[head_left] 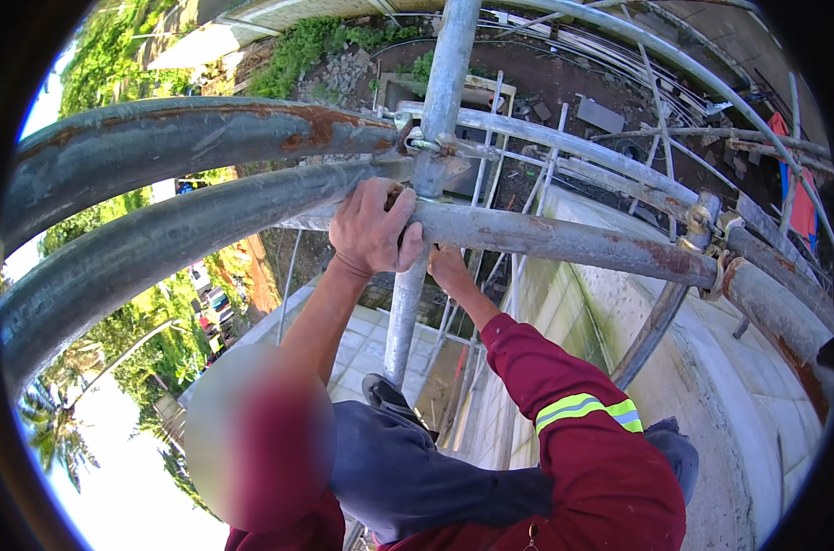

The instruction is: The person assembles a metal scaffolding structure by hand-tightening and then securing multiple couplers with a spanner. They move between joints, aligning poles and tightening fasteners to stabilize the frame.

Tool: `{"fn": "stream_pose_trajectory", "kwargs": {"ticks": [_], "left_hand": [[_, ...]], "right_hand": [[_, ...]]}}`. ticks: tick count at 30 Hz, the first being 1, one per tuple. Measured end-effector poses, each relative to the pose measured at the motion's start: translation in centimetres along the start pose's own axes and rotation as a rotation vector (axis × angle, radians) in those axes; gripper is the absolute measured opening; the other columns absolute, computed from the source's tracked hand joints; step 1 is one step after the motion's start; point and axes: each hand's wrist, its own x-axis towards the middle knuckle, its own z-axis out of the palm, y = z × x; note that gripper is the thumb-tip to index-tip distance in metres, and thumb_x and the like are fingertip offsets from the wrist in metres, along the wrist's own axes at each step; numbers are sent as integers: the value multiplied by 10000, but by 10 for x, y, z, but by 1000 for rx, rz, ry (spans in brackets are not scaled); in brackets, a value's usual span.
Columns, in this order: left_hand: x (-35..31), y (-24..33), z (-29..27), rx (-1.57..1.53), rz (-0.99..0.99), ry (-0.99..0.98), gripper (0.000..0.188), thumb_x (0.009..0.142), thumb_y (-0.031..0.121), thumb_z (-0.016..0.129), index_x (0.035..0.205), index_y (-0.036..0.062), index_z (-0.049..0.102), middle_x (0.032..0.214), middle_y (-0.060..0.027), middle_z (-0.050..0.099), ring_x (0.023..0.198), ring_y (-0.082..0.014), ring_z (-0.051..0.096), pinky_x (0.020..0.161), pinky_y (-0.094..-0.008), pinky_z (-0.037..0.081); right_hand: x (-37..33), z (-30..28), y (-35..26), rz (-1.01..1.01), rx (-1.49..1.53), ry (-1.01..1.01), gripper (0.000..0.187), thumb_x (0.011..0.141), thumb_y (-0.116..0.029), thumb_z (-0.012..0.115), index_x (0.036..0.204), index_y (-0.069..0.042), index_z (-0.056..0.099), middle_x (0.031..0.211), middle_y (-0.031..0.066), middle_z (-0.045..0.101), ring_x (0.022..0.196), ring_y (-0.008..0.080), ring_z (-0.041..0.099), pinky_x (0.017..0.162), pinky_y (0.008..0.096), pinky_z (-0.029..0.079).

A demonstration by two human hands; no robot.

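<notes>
A: Left grip?
B: Left hand (376, 228) clamped over the crossbar (546, 237), beside the upright (447, 87). Probably for steadiness.
A: Right?
B: Right hand (449, 272) just under the crossbar, likely reaching its underside. Fingers hidden; can't tell grip.

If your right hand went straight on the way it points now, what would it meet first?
Likely the rust-marked horizontal pipe, near the upright pole; depth is unclear, so the right hand might pass underneath.
</notes>
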Motion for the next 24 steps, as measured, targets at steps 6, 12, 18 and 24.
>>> {"fn": "stream_pose_trajectory", "kwargs": {"ticks": [6,12,18,24], "left_hand": [[-9,-3,1,12,-8,27,372,896,366,545,980,26,671,911,-140,586,752,-308,610,626,-393,509],[-4,-3,2,-10,4,27,377,895,369,546,986,25,672,921,-145,586,761,-315,610,636,-398,508],[-9,-3,3,5,-12,14,377,890,375,546,984,33,674,925,-141,587,761,-312,610,650,-398,513],[-4,-2,3,20,0,56,332,867,394,568,965,93,668,910,-90,569,753,-268,599,638,-361,511]], "right_hand": [[-13,24,-32,255,513,-13,285,954,-69,594,1229,0,625,1125,92,679,1019,207,626,854,355,517],[-4,16,-28,62,482,-89,340,973,-78,622,1304,-1,597,1219,90,645,1105,180,606,945,350,511],[-11,16,-40,-27,265,-93,220,1005,-111,596,1209,-33,615,1010,38,658,838,129,615,701,309,514],[-14,-3,-41,363,555,-246,191,1072,-262,501,1031,-97,590,727,-25,524,543,75,446,491,263,362]]}}
